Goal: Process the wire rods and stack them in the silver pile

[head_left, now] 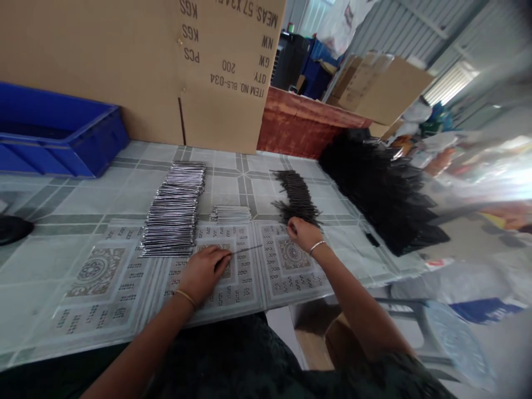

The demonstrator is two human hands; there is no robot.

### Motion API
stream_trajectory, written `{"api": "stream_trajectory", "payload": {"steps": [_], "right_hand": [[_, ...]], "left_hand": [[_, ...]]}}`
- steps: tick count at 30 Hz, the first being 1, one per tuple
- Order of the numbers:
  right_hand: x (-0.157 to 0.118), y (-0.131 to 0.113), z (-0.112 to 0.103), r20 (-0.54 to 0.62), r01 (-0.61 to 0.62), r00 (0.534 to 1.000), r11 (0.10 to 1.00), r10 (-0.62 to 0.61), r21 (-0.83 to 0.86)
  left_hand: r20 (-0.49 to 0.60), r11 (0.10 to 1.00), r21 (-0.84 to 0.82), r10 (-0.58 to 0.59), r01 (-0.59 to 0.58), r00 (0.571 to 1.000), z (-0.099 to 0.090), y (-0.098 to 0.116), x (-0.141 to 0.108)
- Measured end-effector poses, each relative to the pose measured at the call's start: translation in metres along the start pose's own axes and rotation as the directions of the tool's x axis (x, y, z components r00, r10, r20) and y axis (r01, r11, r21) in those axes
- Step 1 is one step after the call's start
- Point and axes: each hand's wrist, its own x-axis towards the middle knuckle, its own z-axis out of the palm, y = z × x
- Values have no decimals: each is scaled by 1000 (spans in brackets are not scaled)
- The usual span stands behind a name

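My left hand (208,270) is closed, pinching one end of a thin dark rod (248,249) that points right over the patterned table cover. My right hand (304,234) has its fingers pressed together at the near end of a pile of short dark sticks (297,191); what lies between the fingertips is too small to make out. Left of centre is a long stack of shiny metal rods (174,210), laid side by side. Between the two piles sits a small row of pale, thin rods (231,214).
A blue plastic bin (91,136) stands at the back left, before a large printed cardboard panel (224,116). Many black items (374,188) are heaped at the right. A grey stool (453,338) is beside the table, and a cardboard box (382,83) is behind.
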Motion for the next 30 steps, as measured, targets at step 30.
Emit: {"api": "stream_trajectory", "payload": {"steps": [30], "right_hand": [[37,-90,0,-259,595,804,735,-536,325]], "left_hand": [[50,995,6,-95,95,994,-2,3,-3]]}}
